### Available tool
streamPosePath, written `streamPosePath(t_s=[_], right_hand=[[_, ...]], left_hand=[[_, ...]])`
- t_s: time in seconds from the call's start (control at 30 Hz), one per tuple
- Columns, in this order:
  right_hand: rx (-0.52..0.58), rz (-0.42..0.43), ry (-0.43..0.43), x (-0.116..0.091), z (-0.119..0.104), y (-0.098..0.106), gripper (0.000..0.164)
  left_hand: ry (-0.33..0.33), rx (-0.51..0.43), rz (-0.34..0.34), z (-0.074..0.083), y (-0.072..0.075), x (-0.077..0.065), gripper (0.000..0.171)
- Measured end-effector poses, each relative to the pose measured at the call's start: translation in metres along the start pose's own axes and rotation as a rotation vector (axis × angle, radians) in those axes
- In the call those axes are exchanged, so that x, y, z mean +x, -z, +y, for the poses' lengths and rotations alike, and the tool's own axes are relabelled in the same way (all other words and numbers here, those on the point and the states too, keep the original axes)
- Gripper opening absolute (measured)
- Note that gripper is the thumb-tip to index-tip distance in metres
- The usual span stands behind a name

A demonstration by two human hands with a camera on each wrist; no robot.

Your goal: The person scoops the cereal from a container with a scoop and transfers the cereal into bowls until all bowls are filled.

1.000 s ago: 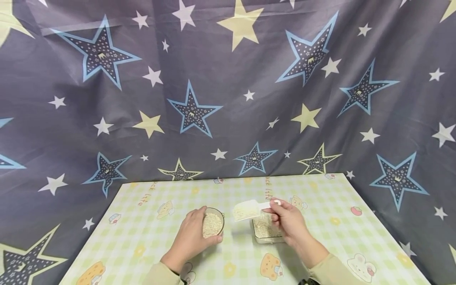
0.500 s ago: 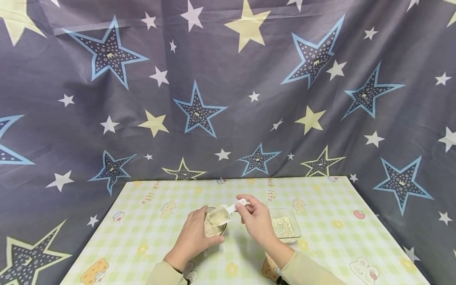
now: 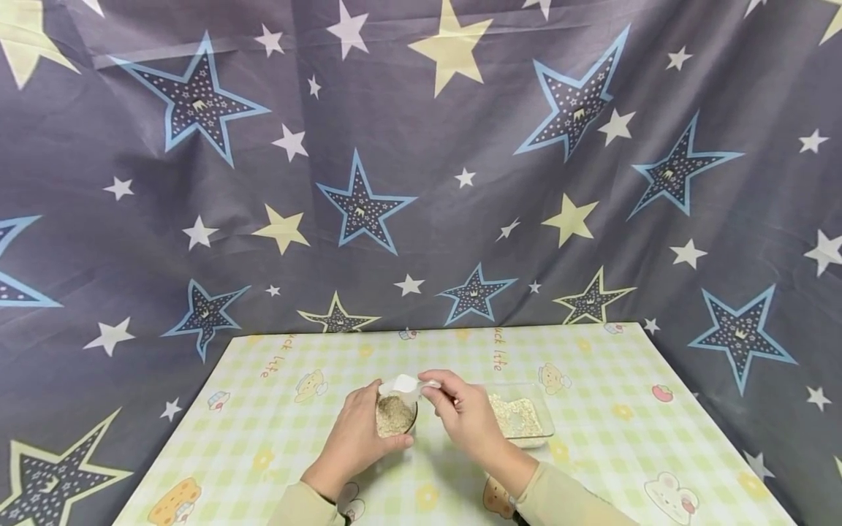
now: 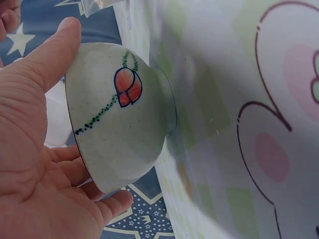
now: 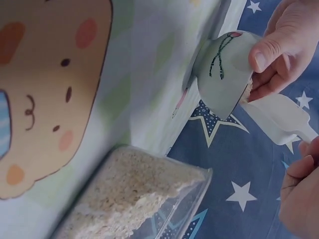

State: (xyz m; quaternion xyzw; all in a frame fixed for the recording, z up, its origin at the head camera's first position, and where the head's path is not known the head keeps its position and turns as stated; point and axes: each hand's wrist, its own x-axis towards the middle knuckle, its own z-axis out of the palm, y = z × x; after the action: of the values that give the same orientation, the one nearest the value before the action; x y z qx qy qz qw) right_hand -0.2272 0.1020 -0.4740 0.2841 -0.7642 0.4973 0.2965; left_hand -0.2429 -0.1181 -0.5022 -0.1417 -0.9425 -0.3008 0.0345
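Observation:
My left hand (image 3: 357, 431) grips a small ceramic bowl (image 4: 107, 149), thumb on one side of the rim and fingers on the other. Red and green painting decorates the bowl's pale wall. Inside lie oat flakes (image 3: 395, 416). Between thumb and fingers, my right hand (image 3: 470, 420) pinches the handle of a white plastic scoop (image 5: 279, 117). The scoop is tipped over the bowl, its front lip at the rim. To the right, partly behind the right hand, stands a clear glass container (image 3: 538, 440) holding more oat flakes (image 5: 134, 189).
A green-checked tablecloth (image 3: 263, 416) with cartoon prints covers the table. Behind the table's far edge hangs a dark curtain (image 3: 421, 197) patterned with stars.
The right hand has carried the scoop left from above the glass container to the bowl and tipped it, and its oats have gone into the bowl. The left hand keeps its hold.

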Motion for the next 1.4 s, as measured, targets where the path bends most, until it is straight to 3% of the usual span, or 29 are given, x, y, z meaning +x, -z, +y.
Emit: streamPosePath(t_s=[0.1, 0.37, 0.53, 0.77, 0.93, 1.03, 1.2, 1.3, 1.4], right_hand=[[0.050, 0.045, -0.115, 0.002, 0.001, 0.005, 0.017], [0.293, 0.237, -0.663, 0.010, 0.005, 0.046, 0.025], [0.373, 0.343, -0.821, 0.007, 0.010, 0.090, 0.030], [0.331, 0.432, -0.846, -0.010, 0.019, 0.149, 0.012], [0.207, 0.415, -0.853, -0.028, 0.024, 0.173, 0.010], [0.070, 0.365, -0.820, -0.038, 0.027, 0.178, 0.018], [-0.167, 0.296, -0.663, -0.049, 0.029, 0.170, 0.020], [-0.263, 0.266, -0.564, -0.055, 0.032, 0.161, 0.017], [-0.301, 0.243, -0.518, -0.059, 0.036, 0.153, 0.017]], left_hand=[[0.004, 0.004, -0.004, 0.000, 0.001, 0.000, 0.123], [0.018, 0.004, -0.014, 0.003, 0.001, 0.001, 0.123], [0.018, 0.015, -0.015, 0.004, 0.003, 0.002, 0.123], [0.022, 0.027, -0.017, 0.004, 0.006, 0.002, 0.123], [-0.030, 0.065, -0.005, 0.012, 0.006, -0.001, 0.115], [-0.118, 0.086, -0.005, 0.026, 0.000, -0.004, 0.108], [-0.270, 0.141, -0.058, 0.060, -0.018, -0.015, 0.099], [-0.348, 0.195, -0.106, 0.078, -0.031, -0.022, 0.095], [-0.410, 0.247, -0.154, 0.091, -0.042, -0.027, 0.093]])
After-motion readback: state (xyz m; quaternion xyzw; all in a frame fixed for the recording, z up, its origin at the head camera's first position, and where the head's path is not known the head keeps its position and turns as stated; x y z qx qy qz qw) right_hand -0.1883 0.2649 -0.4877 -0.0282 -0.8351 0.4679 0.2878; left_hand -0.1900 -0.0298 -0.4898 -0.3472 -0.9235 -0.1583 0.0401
